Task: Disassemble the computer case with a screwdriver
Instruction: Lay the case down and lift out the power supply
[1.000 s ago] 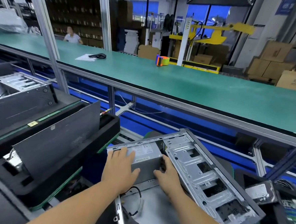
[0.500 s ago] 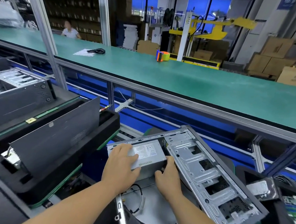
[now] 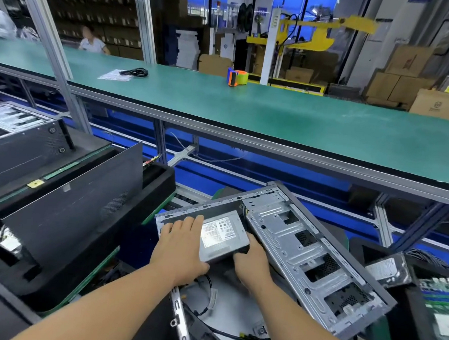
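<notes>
An open grey computer case (image 3: pixel 305 256) lies tilted in front of me, its metal drive cage facing up. A grey power supply (image 3: pixel 223 234) with a white label sits inside its left end. My left hand (image 3: pixel 179 248) lies over the power supply's left side, thumb curled under its near edge. My right hand (image 3: pixel 251 266) grips its near right corner. Loose black cables (image 3: pixel 206 281) trail on the case floor below my hands. No screwdriver is in view.
Black foam trays (image 3: pixel 64 239) holding other dark cases stand to my left. A long green bench (image 3: pixel 248 113) runs across behind, with a tape dispenser (image 3: pixel 237 76) and a cable (image 3: pixel 134 72) on paper. Another power supply (image 3: pixel 385 269) and wires lie at right.
The power supply has tilted up and slid slightly toward me in both hands, so its white label now faces the camera more. The view has also shifted a little.
</notes>
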